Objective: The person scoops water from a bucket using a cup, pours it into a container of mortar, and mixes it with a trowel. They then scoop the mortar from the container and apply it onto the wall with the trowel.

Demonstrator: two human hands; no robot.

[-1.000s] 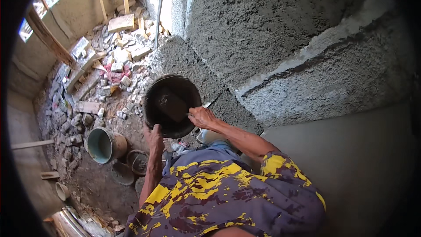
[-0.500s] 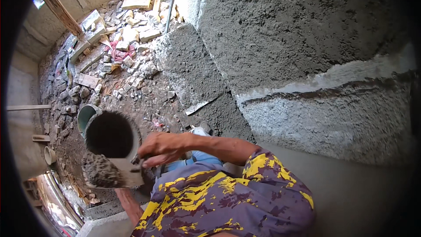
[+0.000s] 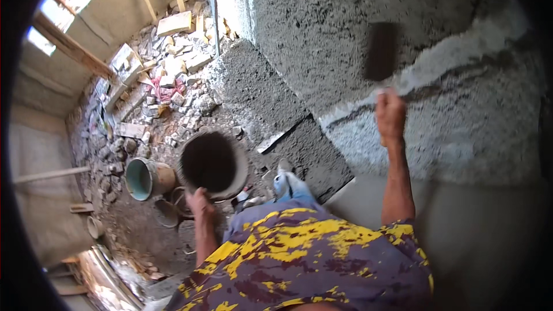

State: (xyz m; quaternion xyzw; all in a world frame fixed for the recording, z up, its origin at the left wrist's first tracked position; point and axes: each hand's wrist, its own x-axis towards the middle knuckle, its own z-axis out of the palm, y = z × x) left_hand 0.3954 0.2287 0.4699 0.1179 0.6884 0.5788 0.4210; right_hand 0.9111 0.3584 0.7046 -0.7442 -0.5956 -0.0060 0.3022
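Observation:
My left hand (image 3: 201, 206) is closed on the near rim of a round bucket (image 3: 242, 167) with a dark, shadowed inside; how full it is cannot be made out. Up at the right, my right hand (image 3: 391, 116) grips the handle of a rectangular plastering trowel (image 3: 382, 52). The dark blade is somewhat blurred and stands in front of the rough grey wall (image 3: 322, 40). Whether it touches the wall I cannot tell. A pale, uneven band (image 3: 426, 69) crosses the wall beside the blade, with rough, lighter plaster (image 3: 438, 132) below it.
A second bucket (image 3: 151, 178), greenish inside, lies or leans left of the one I hold. Broken bricks and rubble (image 3: 173, 75) cover the ground ahead. Wooden poles (image 3: 72, 46) lean at the far left, and a flat strip (image 3: 282, 135) edges the grey mortar near my feet.
My right hand has swung from beside the bucket up to the wall with the trowel, which carried a heap of mortar before. The bucket now appears farther right, my left hand visible on its rim.

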